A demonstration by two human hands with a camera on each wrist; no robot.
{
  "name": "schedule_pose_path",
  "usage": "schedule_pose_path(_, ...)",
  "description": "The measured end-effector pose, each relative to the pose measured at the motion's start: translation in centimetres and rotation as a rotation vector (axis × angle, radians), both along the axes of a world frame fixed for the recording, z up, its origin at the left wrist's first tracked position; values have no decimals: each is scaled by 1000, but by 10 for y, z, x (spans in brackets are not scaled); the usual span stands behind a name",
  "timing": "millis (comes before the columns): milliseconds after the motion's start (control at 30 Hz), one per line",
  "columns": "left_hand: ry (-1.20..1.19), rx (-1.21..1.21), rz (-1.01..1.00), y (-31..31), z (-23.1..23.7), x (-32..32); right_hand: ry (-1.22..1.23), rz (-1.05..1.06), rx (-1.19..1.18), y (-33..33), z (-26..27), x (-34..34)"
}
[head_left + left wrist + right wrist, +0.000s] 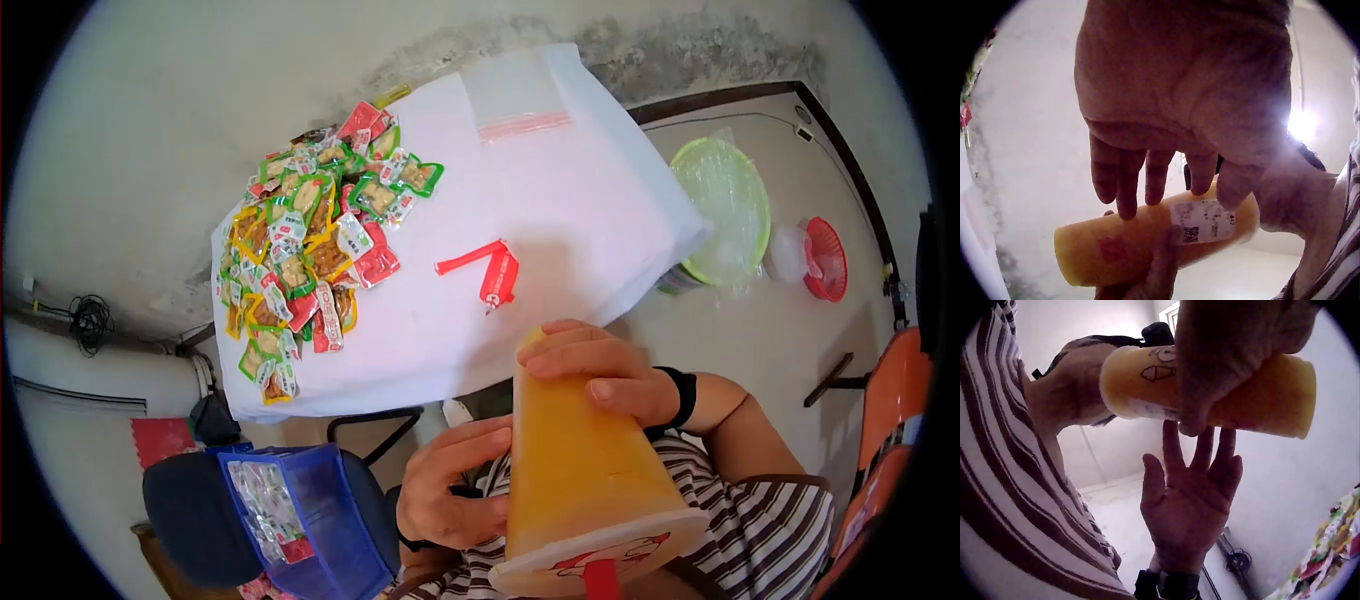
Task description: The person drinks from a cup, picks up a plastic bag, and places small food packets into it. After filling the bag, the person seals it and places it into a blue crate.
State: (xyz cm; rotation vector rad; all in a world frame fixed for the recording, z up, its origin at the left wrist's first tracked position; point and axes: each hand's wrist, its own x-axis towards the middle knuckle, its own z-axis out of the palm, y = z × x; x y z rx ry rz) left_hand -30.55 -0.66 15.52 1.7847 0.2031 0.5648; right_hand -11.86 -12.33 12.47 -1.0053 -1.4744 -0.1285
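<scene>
A tall plastic cup of orange drink (575,455) is held tilted close below the head camera, its white printed lid (640,535) towards the person. From the lid a red straw (602,580) runs up out of view. My right hand (610,370) grips the cup near its base, fingers and thumb curled round it. Against the cup's other side my left hand (1188,500) rests its straight fingertips, palm spread. A white label (1204,220) shows on the cup in the left wrist view. On the table lies a torn red wrapper (500,275).
Many small snack packets (300,240) are heaped at the left of the white-covered table (600,190). A clear zip bag (518,95) lies at its far edge. Beside the table stand a green-rimmed bin (725,210), a red basket (826,260) and a blue crate (330,520) on a chair.
</scene>
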Motion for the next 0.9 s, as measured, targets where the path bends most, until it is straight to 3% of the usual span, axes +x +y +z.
schedule_pose_path(67,-215,70,-123,5,-13,-4,-69,-19,-128,-3,-1,-2)
schedule_pose_path(167,-276,117,-147,8,-13,-1,-43,-23,-90,-1,1,-4)
schedule_pose_path(267,-121,-87,-35,0,-6,-3,-41,-33,-85,0,0,-3)
schedule_pose_path(367,-188,61,-135,4,-6,1,-56,-51,-89,-1,0,-1)
schedule_pose_path(500,-129,-7,-86,0,-6,3,-49,-72,-71,-2,-4,2)
schedule_pose_path(700,-281,-52,-109,-3,-16,4,-23,-52,-116,-7,-1,6)
schedule_pose_path(800,-71,-121,-92,-4,-2,3,23,-61,-89,-7,-5,5)
schedule_pose_path(867,144,-239,55,-11,10,9,7,-74,-91,-8,-8,8)
schedule_pose_path(900,138,-236,48,-6,4,10,1,-81,-87,-9,-9,9)
